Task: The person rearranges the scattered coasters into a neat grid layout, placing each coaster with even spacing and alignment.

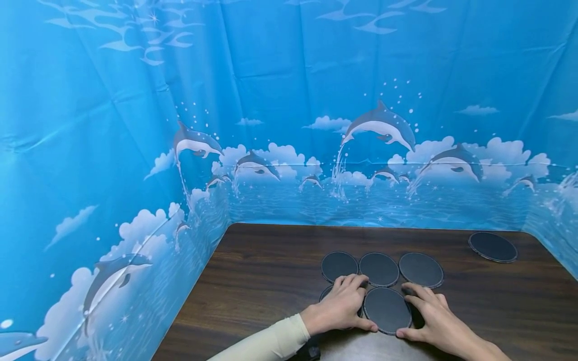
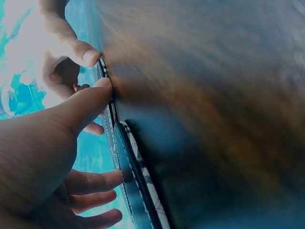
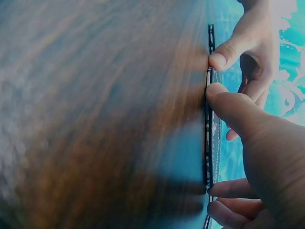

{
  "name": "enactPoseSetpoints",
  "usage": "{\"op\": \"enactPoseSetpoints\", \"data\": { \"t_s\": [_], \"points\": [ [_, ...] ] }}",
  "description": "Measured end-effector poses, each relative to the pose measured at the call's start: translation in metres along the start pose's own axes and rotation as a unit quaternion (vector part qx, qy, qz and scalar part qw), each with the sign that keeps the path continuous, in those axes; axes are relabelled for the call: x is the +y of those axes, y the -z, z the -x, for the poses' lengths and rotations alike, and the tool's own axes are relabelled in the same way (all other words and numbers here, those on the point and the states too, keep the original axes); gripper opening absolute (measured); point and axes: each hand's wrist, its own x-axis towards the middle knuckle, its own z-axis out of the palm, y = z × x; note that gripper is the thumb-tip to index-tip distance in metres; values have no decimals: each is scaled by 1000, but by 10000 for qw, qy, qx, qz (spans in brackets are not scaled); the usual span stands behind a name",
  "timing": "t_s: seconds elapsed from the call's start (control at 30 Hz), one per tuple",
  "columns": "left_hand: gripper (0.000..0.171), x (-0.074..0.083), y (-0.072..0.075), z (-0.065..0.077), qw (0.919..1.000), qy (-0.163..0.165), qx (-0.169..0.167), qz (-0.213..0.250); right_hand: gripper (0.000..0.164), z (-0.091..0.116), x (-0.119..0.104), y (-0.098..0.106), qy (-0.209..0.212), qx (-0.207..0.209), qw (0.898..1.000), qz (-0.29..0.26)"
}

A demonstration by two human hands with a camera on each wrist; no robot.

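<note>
A round black coaster with a stitched rim lies flat on the table between both hands. My left hand touches its left side, the thumb at the near edge and the fingertips by the far edge. Beneath that hand, another black coaster is mostly hidden. On the opposite side, my right hand spreads thumb and fingers along the rim. The right wrist view shows the thumb and fingertips against the coaster's thin patterned edge. Just behind stand three coasters in a row: left, middle and right.
A separate black coaster lies at the back right of the dark wooden table. Blue dolphin-print sheeting hangs along the back and sides. A small black object shows below the left sleeve.
</note>
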Motion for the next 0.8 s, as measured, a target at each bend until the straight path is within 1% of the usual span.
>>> {"op": "enactPoseSetpoints", "data": {
  "t_s": [0.23, 0.43, 0.57, 0.67, 0.8],
  "points": [
    [69, 1, 0, 1, 10000, 1, 46, 32, 92, 1, -1, 0, 91, 116, 9999, 7],
    [71, 2, 0, 1, 9999, 56, 45, 84, 93, 2, -2, 1, 34, 72, 10000, 4],
    [73, 4, 1, -2, 10000, 68, 69, 8, 93, 2, -1, 4, 46, 174, 9998, 27],
    [75, 4, 4, -3, 9999, 68, 2, -134, 91, 2, 1, 6, 98, 184, 9998, 41],
    [73, 4, 12, -5, 9996, 152, -6, -256, 86, 2, 5, 13, 114, 226, 9997, 32]
  ]
}}
